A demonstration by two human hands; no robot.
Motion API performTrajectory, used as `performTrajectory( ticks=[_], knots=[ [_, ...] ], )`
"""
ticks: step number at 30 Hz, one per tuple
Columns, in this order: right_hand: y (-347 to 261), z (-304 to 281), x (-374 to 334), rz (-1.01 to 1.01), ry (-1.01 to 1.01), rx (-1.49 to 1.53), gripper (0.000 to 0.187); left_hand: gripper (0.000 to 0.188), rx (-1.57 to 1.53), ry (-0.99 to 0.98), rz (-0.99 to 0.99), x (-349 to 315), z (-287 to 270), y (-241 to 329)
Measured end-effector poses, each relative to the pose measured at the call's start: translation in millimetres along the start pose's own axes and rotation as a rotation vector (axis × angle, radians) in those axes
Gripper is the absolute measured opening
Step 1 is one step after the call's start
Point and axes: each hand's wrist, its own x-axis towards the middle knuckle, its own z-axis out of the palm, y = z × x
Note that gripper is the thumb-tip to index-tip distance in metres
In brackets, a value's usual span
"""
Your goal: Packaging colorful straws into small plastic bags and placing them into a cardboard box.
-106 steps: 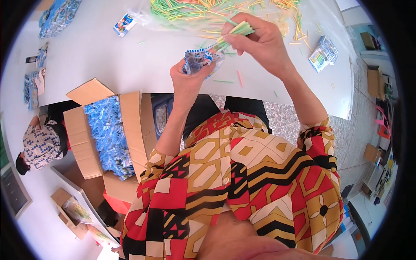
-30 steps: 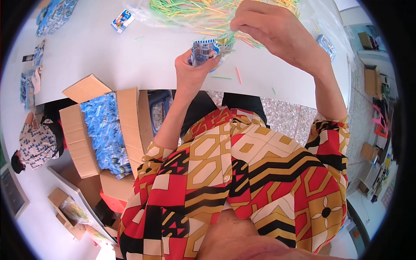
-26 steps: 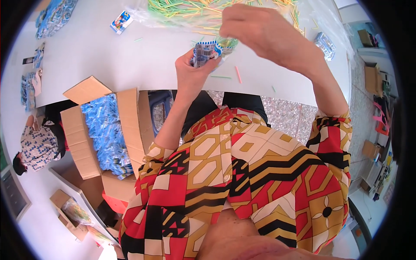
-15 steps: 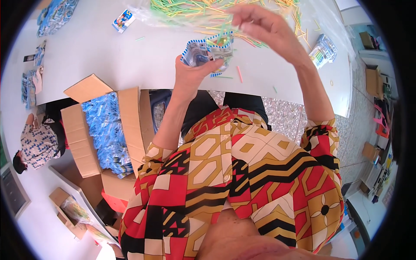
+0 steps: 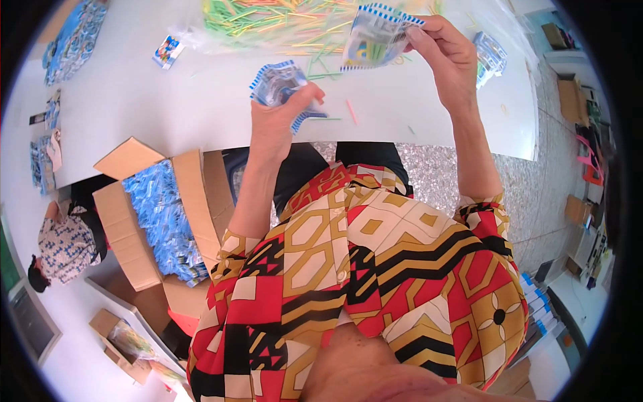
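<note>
Packet of coloured sticks (image 5: 374, 41) in the right hand (image 5: 445, 60), second packet (image 5: 273, 84) in the left hand (image 5: 282, 115).
Head view: the right thumb and fingers are clamped on the stick-filled packet's right edge, above the white table (image 5: 214, 110); the left hand grips the second packet, too blurred to tell its contents. Beyond and between both grips lie loose green, yellow and pink sticks (image 5: 288, 23), on clear plastic sheeting (image 5: 187, 33). A pink stick (image 5: 352, 112) lies near the left grip, on its right. Right of the right grip rests another packet (image 5: 490, 57); left of the left grip, nearer the body, stands an open cardboard box (image 5: 119, 218) holding crinkled blue packaging (image 5: 161, 218).
</note>
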Motion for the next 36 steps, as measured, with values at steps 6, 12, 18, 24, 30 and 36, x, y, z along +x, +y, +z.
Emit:
performTrajectory(
  ticks=[6, 12, 18, 24, 30, 36],
  knots=[
    [38.1, -46.9, -27.5, 0.069, 0.084, -0.259, 0.009, 0.012, 0.055, 0.013, 0.027, 1.7, 1.8, -5.9],
    [72.4, -94.4, -49.2, 0.268, 0.347, -0.099, 0.014, 0.010, 0.035, 0.045, -0.049, 4.4, 2.4, -8.3],
    [128.7, -180.3, -67.9, 0.245, 0.473, -0.393, 0.012, 0.012, 0.059, 0.073, -0.052, 5.0, 5.2, -7.0],
    [98.4, -187.4, -57.2, -0.057, 0.638, -1.218, 0.035, 0.013, 0.079, 0.071, 0.006, 6.3, 8.7, -9.0],
    [48.7, -30.4, -19.2, 0.056, 0.066, -0.517, 0.024, 0.013, 0.106, 0.056, 0.014, 2.6, 1.8, -11.7],
    [3.8, 73.2, -4.1, 0.116, -0.375, -0.329, 0.016, 0.014, 0.171, 0.042, -0.008, 0.2, 7.0, -12.1]
  ],
)
